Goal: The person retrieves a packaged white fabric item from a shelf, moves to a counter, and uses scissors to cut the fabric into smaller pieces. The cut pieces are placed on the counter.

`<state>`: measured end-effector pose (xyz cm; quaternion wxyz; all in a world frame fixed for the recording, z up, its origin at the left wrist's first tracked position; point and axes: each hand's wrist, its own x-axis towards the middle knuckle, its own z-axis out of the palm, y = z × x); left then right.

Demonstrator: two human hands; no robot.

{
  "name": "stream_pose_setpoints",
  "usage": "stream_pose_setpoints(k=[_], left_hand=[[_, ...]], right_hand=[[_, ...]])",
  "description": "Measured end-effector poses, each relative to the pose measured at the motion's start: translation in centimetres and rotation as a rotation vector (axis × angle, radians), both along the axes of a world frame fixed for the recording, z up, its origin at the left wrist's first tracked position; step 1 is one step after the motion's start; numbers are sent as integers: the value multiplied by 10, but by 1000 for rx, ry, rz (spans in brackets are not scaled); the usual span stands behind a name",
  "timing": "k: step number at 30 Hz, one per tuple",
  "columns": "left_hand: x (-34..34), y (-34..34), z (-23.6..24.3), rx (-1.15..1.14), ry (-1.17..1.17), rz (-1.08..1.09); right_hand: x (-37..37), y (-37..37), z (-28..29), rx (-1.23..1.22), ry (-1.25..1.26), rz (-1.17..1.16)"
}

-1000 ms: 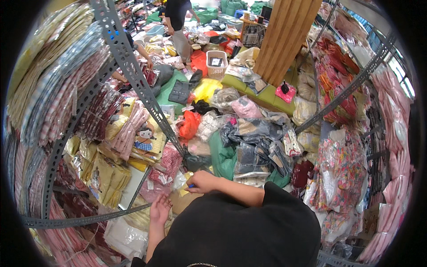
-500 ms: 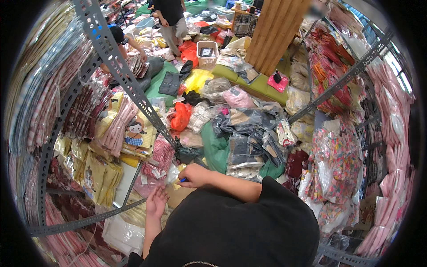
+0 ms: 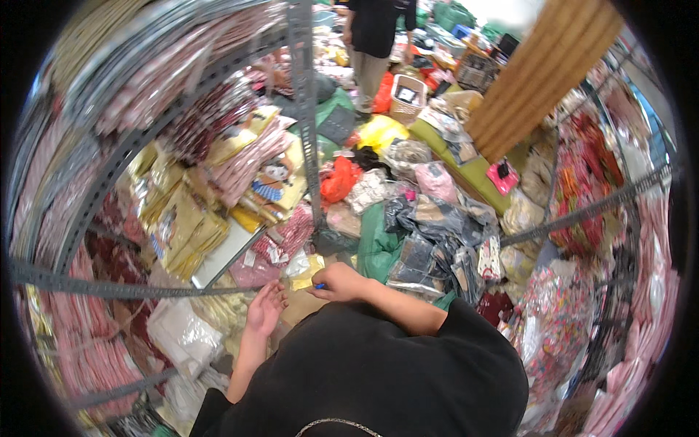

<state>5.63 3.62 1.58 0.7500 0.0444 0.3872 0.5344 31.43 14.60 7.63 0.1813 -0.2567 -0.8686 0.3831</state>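
My right hand [image 3: 335, 282] is closed around a small blue object [image 3: 319, 287], too small to make out clearly. To its left, my left hand [image 3: 266, 309] is turned palm inward, fingers loosely curled and apart, with nothing visible in it. Beyond and below both hands lie a brown surface [image 3: 298, 307] and a small yellow piece [image 3: 313, 264] among bagged clothes. A pink checked garment [image 3: 287, 229] in clear plastic lies just past my left hand, near yellow bagged garments [image 3: 182, 240].
Metal racks [image 3: 306, 131] of bagged clothes stand on both sides. Ahead lie heaped bags [image 3: 429, 218], a green bench [image 3: 466, 178], a wooden pillar [image 3: 539, 73] and a white basket [image 3: 404, 102]. Another person [image 3: 371, 29] stands among the piles at the back.
The view has tilted and swung, moving the background rightward in the picture. My hands keep a similar pose, the right still closed on the blue object.
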Motion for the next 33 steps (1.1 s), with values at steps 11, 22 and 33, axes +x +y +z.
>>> stream_pose_setpoints(k=[11, 22, 33], left_hand=[[-55, -133, -30, 1, -69, 431], [-90, -293, -48, -77, -68, 875], [-84, -284, -35, 54, -97, 890]], right_hand=[[-140, -44, 50, -186, 120, 564], [-258, -131, 244, -726, 970, 1640], [-274, -190, 284, -837, 1122, 1758]])
